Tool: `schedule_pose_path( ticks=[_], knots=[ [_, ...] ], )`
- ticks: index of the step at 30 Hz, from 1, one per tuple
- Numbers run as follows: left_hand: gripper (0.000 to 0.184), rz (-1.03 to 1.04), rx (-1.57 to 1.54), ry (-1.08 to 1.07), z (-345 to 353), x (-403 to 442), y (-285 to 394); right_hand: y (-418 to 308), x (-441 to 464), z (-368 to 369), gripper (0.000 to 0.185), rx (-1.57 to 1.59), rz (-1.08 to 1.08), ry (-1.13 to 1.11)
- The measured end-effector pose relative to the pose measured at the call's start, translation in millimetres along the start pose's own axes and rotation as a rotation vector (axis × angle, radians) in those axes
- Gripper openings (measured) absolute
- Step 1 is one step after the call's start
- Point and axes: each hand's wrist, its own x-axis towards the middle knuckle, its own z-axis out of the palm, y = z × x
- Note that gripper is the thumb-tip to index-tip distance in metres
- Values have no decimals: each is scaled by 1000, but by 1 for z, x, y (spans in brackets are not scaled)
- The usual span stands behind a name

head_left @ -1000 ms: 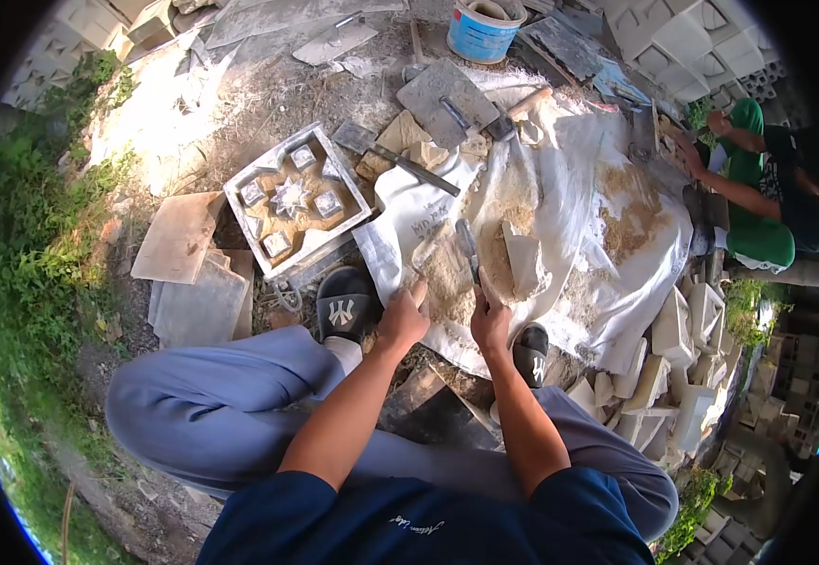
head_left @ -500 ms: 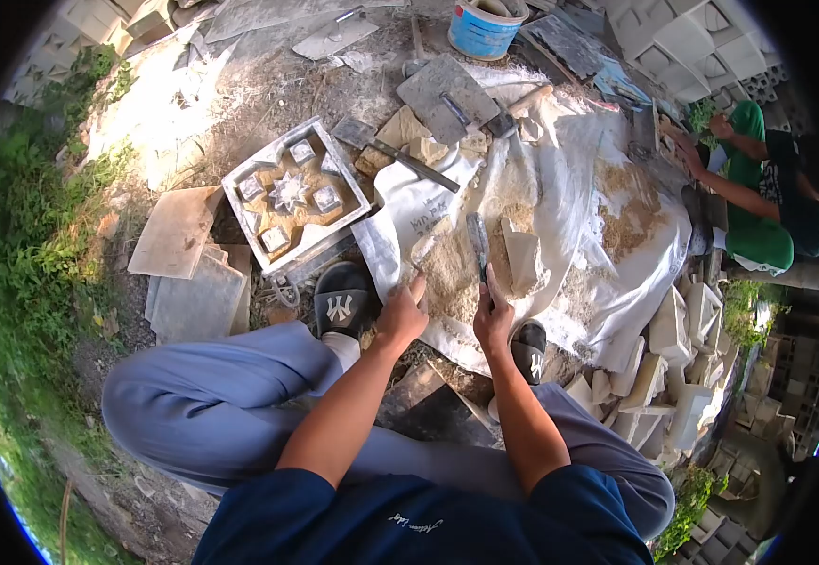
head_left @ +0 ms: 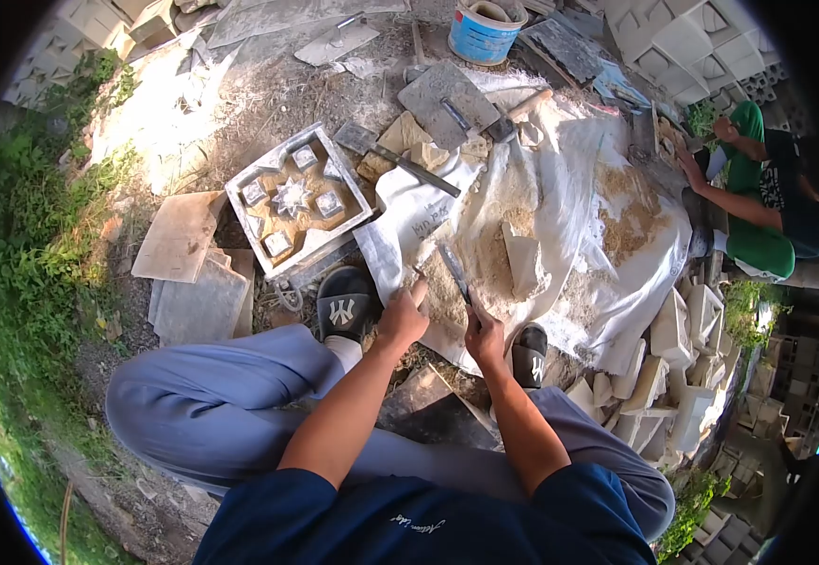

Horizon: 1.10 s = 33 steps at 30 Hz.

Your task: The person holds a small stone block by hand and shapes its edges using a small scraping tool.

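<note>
My right hand [head_left: 485,337] is closed around the handle of a narrow trowel [head_left: 453,268], whose flat blade points up and left over sandy material on a white sack sheet [head_left: 583,292]. My left hand [head_left: 404,315] is closed just left of it, thumb and index finger pinched near a small dark tip; what it holds is hard to make out. Loose sandy powder [head_left: 439,292] lies just beyond both hands. To the left sits a pale square mould frame [head_left: 319,244] with a star-shaped piece [head_left: 291,197] at its centre and several small blocks around it.
A long flat bar [head_left: 419,171], a plastering float [head_left: 449,105] and a blue-and-white bucket [head_left: 483,36] lie beyond. Flat slabs [head_left: 204,297] are stacked at left. Broken pale blocks [head_left: 668,377] are piled at right. Another person [head_left: 758,188] sits at the far right.
My right hand has moved slightly left and turned the trowel, so its blade swings from nearly upright to tilting left, toward my left hand. My left hand has stayed about where it was.
</note>
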Motion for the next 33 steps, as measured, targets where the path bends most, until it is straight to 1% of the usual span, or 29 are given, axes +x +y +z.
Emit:
schedule_pose_path(
  ticks=[1, 2, 4, 6, 7, 8, 10, 11, 12, 13, 15, 16, 18, 19, 20, 22, 23, 24, 26, 28, 30, 31, 32, 33],
  knots=[
    [42, -28, -14, -13, 0, 0, -1, 6, -6, -4, 39, -230, 141, -208],
    [42, -24, -13, -11, 2, 1, -1, 19, -14, 4, 40, -182, 108, -139],
    [42, -21, -17, -18, 0, 1, -1, 15, -8, 7, 41, -151, 105, -117],
    [43, -42, -31, -12, 2, 0, -2, 6, 3, 0, 38, -76, 243, -170],
    [44, -56, -45, 5, 4, 3, -3, -1, 6, -2, 36, -28, 228, -105],
    [44, -56, -47, 3, 5, 5, -4, -8, 8, -5, 36, -30, 229, -106],
    [45, 62, 2, 44, 11, 4, -10, -18, 8, -11, 37, -37, 237, -13],
    [45, 60, -1, 42, 13, 2, -12, -15, 5, -12, 38, -30, 223, -1],
    [45, 13, -17, 31, 9, 0, -9, 4, 0, -5, 38, -32, 222, 4],
    [44, -29, -35, 22, 5, 0, -5, 37, -8, 9, 37, -118, 65, 28],
    [44, -49, -40, -12, 0, -2, 1, 44, -12, 10, 37, -163, 76, 12],
    [44, -75, -39, -42, -8, -1, 7, 30, -1, 3, 37, -161, 72, 25],
    [45, -79, -55, -86, -10, -5, 8, -1, 14, -16, 37, -160, 403, -203],
    [44, -74, -50, -46, -4, -4, 5, -17, 21, -24, 36, -143, 488, -209],
    [44, -61, -46, -3, 0, 2, 2, -12, 20, -21, 36, -142, 499, -197],
    [42, -62, -33, -12, 2, 1, 3, -8, 12, -18, 35, -195, 369, 96],
    [42, -61, -30, -4, 4, 1, 2, -3, 9, -22, 36, -217, 398, 103],
    [42, -57, -29, 7, 5, 1, 2, -2, 7, -28, 38, -262, 378, 111],
    [42, -52, -30, -12, 3, 3, 1, -1, 4, -39, 40, -388, 475, 34],
    [42, -70, -41, -17, 1, 5, 2, 6, -5, -39, 40, -414, 483, 32],
    [42, -58, -42, -24, -5, 3, 0, 6, -19, -29, 40, -341, 535, 73],
    [42, -50, -48, -28, -9, 2, 0, 3, -23, -23, 40, -196, 575, 78],
    [42, -50, -44, -27, -13, -1, -2, 6, -28, -10, 40, -134, 469, 129],
    [42, -34, -43, -36, -13, -5, -2, 0, -27, -10, 41, -112, 524, 67]
  ],
)
